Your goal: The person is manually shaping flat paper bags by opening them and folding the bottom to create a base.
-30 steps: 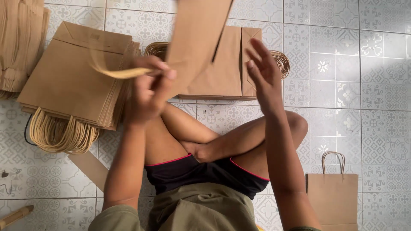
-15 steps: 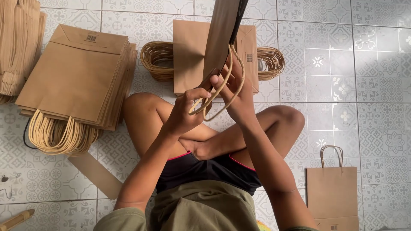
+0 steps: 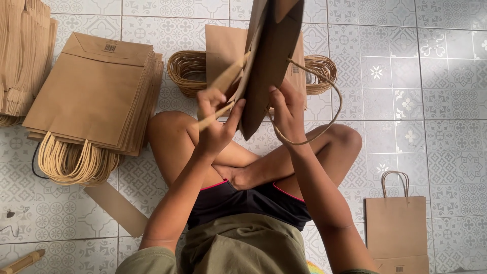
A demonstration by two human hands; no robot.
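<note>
The brown paper bag [image 3: 269,61] is held raised above the crossed legs, gripped by both hands: the left hand [image 3: 215,122] is closed on its edge and a flat strip, the right hand [image 3: 286,109] on its other side. Compared with half a second earlier, the bag has been opened wider and its twine handle [image 3: 324,111] now hangs loose to the right.

Open tiled floor [image 3: 436,101] lies to the right of the hands, while a stack of flat paper bags [image 3: 94,91] blocks the left, another bag pile with looped handles [image 3: 223,50] sits just beyond them, and crossed legs [image 3: 264,157] fill the space beneath.
</note>
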